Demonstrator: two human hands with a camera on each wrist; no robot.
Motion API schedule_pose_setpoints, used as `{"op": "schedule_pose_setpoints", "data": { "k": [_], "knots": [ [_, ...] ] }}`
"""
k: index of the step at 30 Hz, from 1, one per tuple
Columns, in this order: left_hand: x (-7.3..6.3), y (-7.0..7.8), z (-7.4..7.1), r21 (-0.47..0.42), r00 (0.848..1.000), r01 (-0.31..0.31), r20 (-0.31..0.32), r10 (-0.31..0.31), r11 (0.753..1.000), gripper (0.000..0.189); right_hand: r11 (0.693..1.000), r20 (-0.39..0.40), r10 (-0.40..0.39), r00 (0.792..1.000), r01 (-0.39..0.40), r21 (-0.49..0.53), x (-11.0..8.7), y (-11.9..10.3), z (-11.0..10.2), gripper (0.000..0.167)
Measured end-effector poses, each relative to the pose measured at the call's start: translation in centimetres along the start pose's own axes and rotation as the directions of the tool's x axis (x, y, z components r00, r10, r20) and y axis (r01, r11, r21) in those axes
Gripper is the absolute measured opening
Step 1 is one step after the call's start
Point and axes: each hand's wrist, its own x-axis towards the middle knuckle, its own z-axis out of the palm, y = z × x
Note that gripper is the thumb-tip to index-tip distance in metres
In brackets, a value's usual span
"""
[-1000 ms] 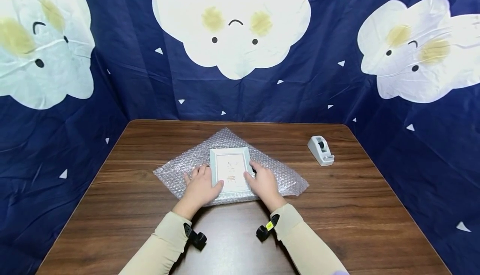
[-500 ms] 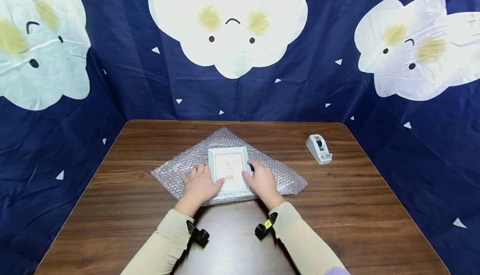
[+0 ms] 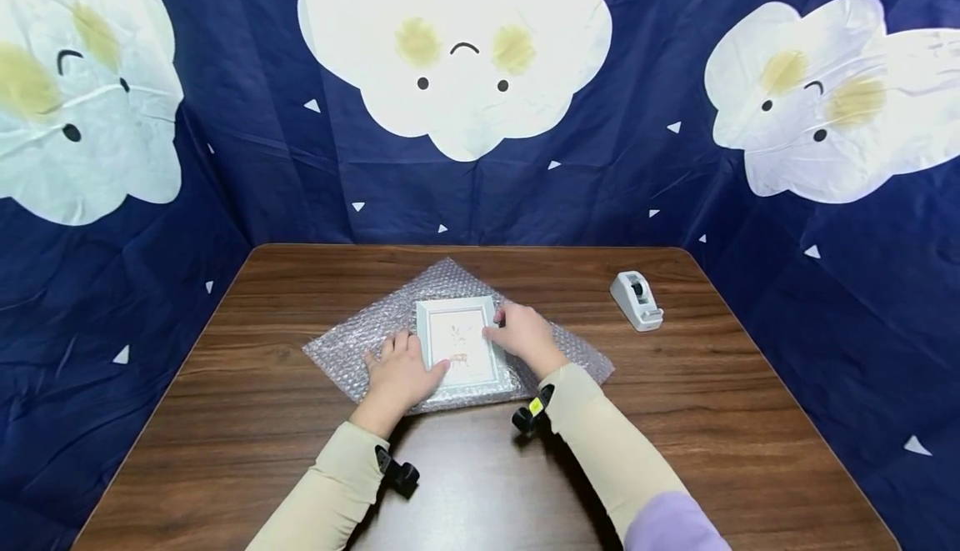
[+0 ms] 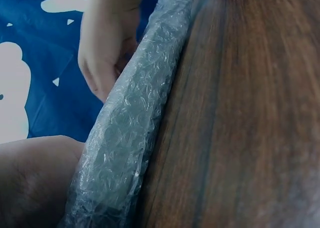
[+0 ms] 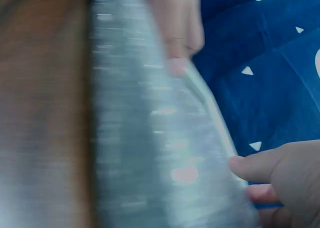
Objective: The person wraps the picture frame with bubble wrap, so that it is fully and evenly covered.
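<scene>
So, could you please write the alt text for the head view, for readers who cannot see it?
A person's left hand and right hand are at opposite sides of a pale picture frame lying on bubble wrap. A tape dispenser stands to the right on the wooden table, before blue cloth printed with white clouds.

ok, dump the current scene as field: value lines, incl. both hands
surface: brown wood-grain table
wrap: clear bubble wrap, spread on the table
item: pale picture frame, face up on the bubble wrap
left_hand: left hand, fingers spread on the bubble wrap beside the picture frame, thumb reaching over its face
right_hand: right hand, fingers bent at the picture frame's right edge; what they grip is unclear
tool: white tape dispenser, on the table's far right, apart from both hands
backdrop: dark blue cloth
view_quality: right wrist view blurred
</scene>
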Motion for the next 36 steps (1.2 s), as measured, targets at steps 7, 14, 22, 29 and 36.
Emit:
{"op": "schedule_pose_setpoints", "data": {
  "k": [7,14,22,29,36],
  "knots": [
    [-0.1,0.1,0.1,-0.006,1.000,0.012,0.004,-0.012,1.000,0.091,0.999,0.116,0.032,0.993,-0.035,0.021,4.2,0.0,-1.4,0.044],
    [-0.2,0.0,0.6,-0.007,1.000,0.025,0.006,-0.025,1.000,0.090,0.999,0.078,0.014,0.997,-0.017,0.043,7.0,0.2,-0.4,0.045],
    [-0.1,-0.1,0.8,-0.014,1.000,0.029,-0.005,-0.029,0.999,0.093,0.975,0.082,0.096,0.992,-0.110,0.194,8.0,-0.6,0.2,0.050],
    [-0.4,0.2,1.0,-0.013,1.000,0.026,-0.014,-0.026,1.000,0.095,0.940,-0.019,0.071,0.997,-0.061,0.335,9.0,-0.3,0.8,0.019],
    [-0.4,0.1,0.8,-0.008,0.999,0.033,-0.009,-0.033,0.999,0.097,0.912,-0.073,-0.022,0.997,0.050,0.406,9.9,-1.4,0.8,0.018]
  ]
}}
